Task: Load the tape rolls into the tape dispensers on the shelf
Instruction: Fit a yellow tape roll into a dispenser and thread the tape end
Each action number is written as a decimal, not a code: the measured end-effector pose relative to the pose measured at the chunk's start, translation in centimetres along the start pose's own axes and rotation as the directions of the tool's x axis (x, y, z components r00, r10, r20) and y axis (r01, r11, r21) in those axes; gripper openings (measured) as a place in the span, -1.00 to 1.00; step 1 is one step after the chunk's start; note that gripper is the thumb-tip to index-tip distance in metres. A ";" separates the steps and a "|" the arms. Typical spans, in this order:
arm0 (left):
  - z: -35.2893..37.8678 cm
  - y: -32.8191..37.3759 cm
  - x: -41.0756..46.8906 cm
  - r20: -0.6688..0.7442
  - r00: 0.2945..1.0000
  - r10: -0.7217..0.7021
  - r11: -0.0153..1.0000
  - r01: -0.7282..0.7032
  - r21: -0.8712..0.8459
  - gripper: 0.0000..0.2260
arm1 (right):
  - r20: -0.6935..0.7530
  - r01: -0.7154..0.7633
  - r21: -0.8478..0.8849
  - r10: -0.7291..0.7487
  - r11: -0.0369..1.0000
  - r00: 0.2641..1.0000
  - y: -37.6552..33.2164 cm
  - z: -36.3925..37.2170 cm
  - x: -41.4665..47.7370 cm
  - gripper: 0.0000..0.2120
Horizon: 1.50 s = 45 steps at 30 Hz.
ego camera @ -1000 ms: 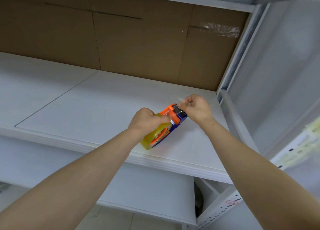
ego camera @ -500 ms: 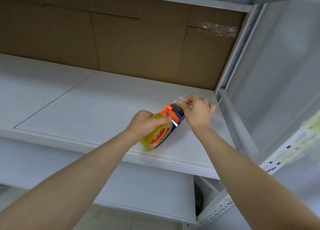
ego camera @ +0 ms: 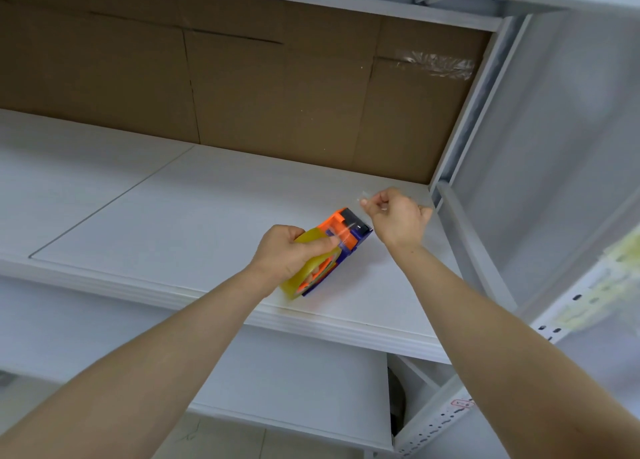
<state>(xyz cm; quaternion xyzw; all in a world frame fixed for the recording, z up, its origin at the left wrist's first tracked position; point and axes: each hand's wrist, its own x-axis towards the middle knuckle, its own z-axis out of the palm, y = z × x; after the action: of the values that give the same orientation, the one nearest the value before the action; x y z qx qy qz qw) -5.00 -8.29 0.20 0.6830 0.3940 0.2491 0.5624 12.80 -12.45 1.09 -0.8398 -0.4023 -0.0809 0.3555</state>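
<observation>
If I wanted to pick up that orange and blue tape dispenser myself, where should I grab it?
Probably around the round tape roll end, coming from the near left, as the left hand does. The roll's curve fills the palm, and this keeps fingers off the cutter end of the tape dispenser, where the right hand pinches the loose tape end.

Left grip point(ego camera: 289, 256) clenched; right grip point(ego camera: 398, 218) pinching.

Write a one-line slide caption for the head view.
Left hand steadies a tape dispenser on the shelf while the right hand pinches the clear tape end.
</observation>
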 end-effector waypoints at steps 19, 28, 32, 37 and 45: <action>-0.3 -1.0 0.6 0.010 1.000 0.010 0.989 -0.008 -0.150 -0.84 | 0.128 -0.096 0.098 0.083 0.991 0.988 0.0 -0.1 0.7 -0.70; 0.3 -1.5 0.6 -0.133 0.991 0.030 0.992 -0.046 -0.117 -0.77 | 0.272 -0.344 0.285 0.269 0.894 0.924 0.7 0.5 1.5 -0.72; 0.4 -1.8 0.9 -0.159 0.987 0.025 0.990 -0.047 -0.135 -0.77 | 0.402 -0.504 0.367 0.355 0.782 0.844 0.3 0.1 1.4 -0.69; 0.4 -2.1 1.0 -0.164 0.985 0.048 0.990 -0.069 -0.125 -0.77 | 0.552 -0.623 0.330 0.391 0.709 0.737 0.4 -0.2 1.5 -0.59; 0.3 -2.3 1.3 -0.172 0.983 0.065 0.984 -0.091 -0.151 -0.74 | 0.876 -0.929 0.313 0.317 0.197 0.363 1.1 0.8 -0.6 -0.90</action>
<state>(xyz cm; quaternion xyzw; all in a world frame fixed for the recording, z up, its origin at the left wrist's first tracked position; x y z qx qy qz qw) -4.67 -7.28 -2.22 0.6280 0.3913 0.3575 0.5698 13.13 -12.76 -0.35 -0.6322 -0.0600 0.5705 0.5209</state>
